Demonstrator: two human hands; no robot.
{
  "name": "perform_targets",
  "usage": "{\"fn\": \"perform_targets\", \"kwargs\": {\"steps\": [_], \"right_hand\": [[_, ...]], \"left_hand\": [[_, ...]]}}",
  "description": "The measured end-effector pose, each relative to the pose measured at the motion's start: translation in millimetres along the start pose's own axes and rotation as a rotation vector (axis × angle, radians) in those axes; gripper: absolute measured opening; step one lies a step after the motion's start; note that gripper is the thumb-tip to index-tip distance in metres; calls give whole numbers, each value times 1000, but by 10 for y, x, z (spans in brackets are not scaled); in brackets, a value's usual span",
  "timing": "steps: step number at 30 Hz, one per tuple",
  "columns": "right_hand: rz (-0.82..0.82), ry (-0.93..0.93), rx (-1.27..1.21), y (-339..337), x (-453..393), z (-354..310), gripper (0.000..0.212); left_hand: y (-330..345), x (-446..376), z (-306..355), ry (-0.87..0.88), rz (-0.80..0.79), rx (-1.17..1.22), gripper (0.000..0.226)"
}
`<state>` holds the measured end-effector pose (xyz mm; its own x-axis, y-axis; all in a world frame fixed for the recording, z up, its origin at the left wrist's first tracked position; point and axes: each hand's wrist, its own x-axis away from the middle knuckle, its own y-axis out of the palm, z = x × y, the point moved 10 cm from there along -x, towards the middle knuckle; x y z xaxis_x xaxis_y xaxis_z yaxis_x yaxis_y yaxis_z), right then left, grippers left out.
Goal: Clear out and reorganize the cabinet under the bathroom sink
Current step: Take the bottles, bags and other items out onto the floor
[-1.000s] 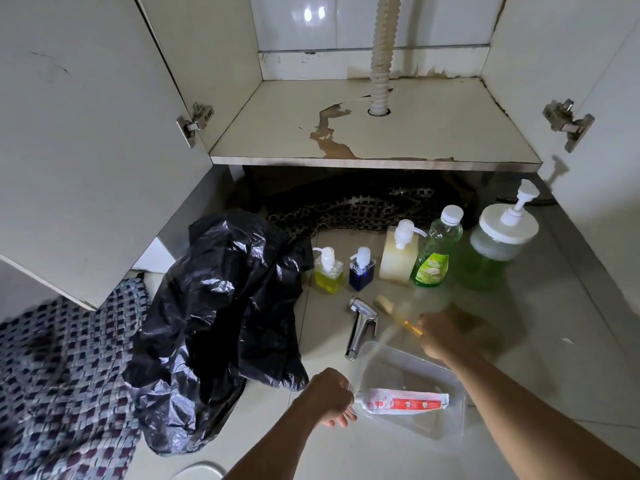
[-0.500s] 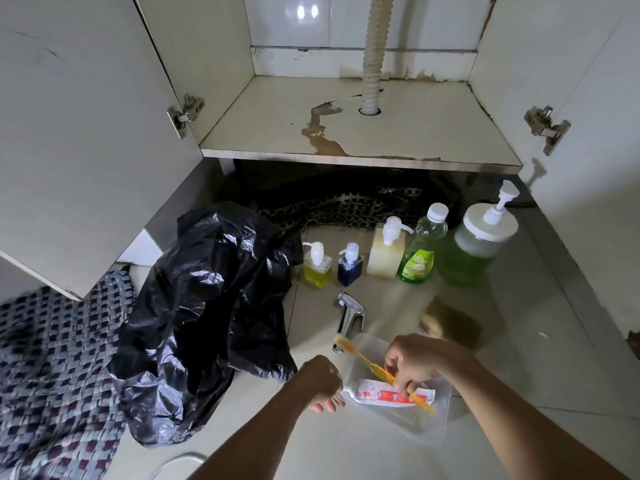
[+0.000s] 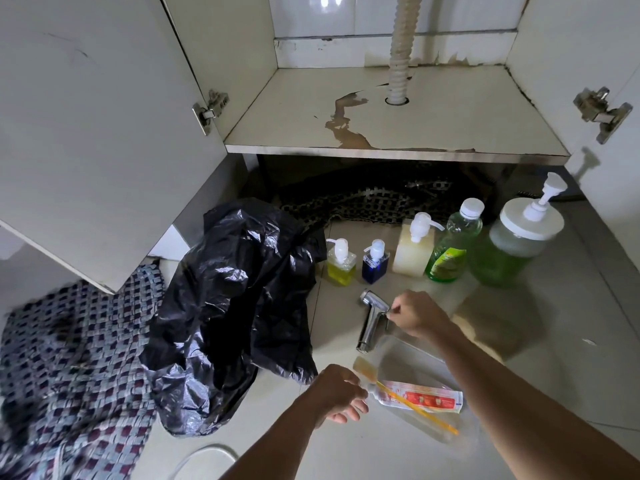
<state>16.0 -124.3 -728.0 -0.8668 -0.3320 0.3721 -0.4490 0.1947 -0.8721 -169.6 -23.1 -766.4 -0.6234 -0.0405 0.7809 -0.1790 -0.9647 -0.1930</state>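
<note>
- toothbrush (image 3: 408, 396) now lies in the clear tray (image 3: 412, 351) over the toothpaste (image 3: 429, 398); sorting advances
- right hand (image 3: 417, 315) has let go, now pinching the sprayer (image 3: 372, 318) on the floor
- left hand (image 3: 341, 393) grips the tray's edge

Toothbrush (image 3: 405, 396) now in the clear container (image 3: 415, 348); right hand (image 3: 417, 315) onward to the sprayer head (image 3: 372, 318).

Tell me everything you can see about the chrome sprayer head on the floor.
The chrome sprayer head is a shiny, metal-looking handheld bidet nozzle, with a round spray face at its far end and a tapering handle toward the camera. It lies flat on the floor tile, below the small bottles, its open hose end beside the clear plastic container. No hose is attached. The right hand pinches its trigger lever at the side.
</note>
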Motion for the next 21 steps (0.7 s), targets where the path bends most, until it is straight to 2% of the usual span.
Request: {"fn": "perform_targets", "kwargs": {"steps": [3, 7, 9, 13, 17, 21], "right_hand": [[1, 173, -137, 238, -83, 72, 50], [-14, 209, -150, 403, -132, -17, 71], [-4, 216, -151, 389, -140, -51, 64], [-3, 253, -274, 314, -93, 28, 31], [127, 233, -288, -8, -11, 158, 42], [274, -5, -240, -523, 168, 86, 37]], "left_hand": [[30, 19, 2, -2, 17, 8, 19], [57, 36, -34, 0, 7, 20, 22], [39, 36, -63, -5, 5, 13, 25], [38, 27, -70, -1, -9, 21, 28], [43, 33, -37, 17, -16, 19, 23], [8, 44, -30, 28, -2, 12, 29]]}}
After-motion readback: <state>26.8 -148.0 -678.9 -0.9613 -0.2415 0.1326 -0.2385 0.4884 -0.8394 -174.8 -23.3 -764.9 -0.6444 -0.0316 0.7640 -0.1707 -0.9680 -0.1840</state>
